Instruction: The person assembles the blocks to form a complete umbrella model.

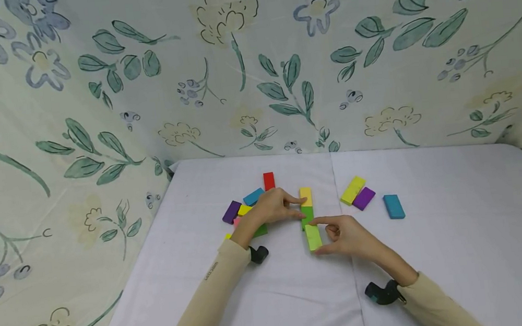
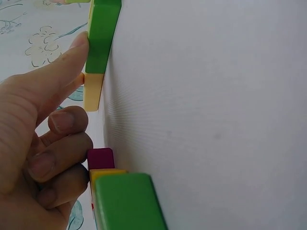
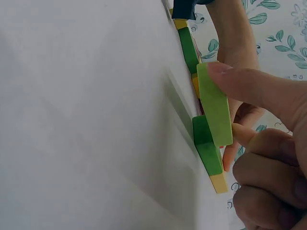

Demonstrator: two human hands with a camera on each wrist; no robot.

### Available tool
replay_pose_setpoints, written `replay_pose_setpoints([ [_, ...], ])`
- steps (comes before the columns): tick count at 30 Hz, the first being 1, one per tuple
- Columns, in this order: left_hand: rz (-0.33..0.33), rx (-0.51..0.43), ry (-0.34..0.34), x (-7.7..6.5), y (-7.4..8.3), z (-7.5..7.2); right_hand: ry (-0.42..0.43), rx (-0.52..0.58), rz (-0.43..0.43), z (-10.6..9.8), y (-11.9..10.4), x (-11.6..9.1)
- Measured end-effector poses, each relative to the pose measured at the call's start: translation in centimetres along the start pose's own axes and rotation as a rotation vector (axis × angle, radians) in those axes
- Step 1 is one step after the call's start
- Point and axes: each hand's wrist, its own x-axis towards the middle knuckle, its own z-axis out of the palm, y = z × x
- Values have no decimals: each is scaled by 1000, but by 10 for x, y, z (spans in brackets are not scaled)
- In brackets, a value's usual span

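Observation:
My right hand pinches a light green block by its ends between thumb and index finger. In the right wrist view this light green block is raised off the cloth, partly in front of the green block. A yellow block and that green block lie end to end in a line. The left hand rests its extended index finger and thumb against the left side of these two. Its other fingers are curled, as the left wrist view shows.
Left of the line lies a group of blocks, partly hidden by the left hand: red, blue, purple and others. To the right are a yellow-green block, a purple block and a blue block. A white cloth covers the table.

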Motion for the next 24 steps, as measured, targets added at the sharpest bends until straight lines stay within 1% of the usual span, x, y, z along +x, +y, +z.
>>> replay_pose_setpoints([
  [5,-7,11,-6,0,2,-1,1,-16,-1,8,-6,2],
  [9,-19,12,-10,0,2,-1,1,-58,10,13,-9,1],
  [16,-22,4,-14,0,1,-1,39,-119,9,19,-10,-1],
  [24,-43,-5,-24,1,0,-2,80,-178,5,24,-8,-2],
])
